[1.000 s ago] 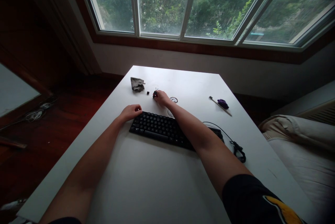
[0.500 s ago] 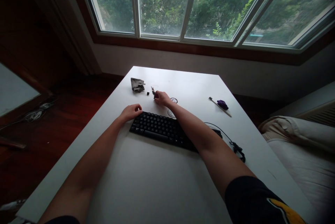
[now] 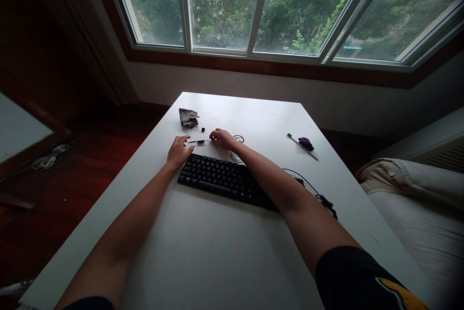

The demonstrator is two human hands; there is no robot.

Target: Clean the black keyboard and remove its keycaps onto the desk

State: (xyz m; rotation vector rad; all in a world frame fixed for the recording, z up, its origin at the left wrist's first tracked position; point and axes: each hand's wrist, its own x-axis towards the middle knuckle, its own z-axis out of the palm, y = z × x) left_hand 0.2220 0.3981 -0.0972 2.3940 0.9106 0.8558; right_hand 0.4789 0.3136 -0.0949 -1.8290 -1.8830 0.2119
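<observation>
Thin tool [image 3: 198, 141] in right hand [image 3: 222, 139]

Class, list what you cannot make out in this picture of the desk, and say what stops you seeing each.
All in the head view.
Thin dark tool in the right hand: too small to identify; one end hidden inside the grip.
Left hand: whether it touches the tool is too small to tell.
Small black piece: too small to identify.
Keyboard: right part hidden by the right forearm.

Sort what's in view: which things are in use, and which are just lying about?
In use: right hand, thin dark tool, left hand, keyboard, small black piece.
Lying about: crumpled cloth, brush, purple lump, wire loop.
</observation>
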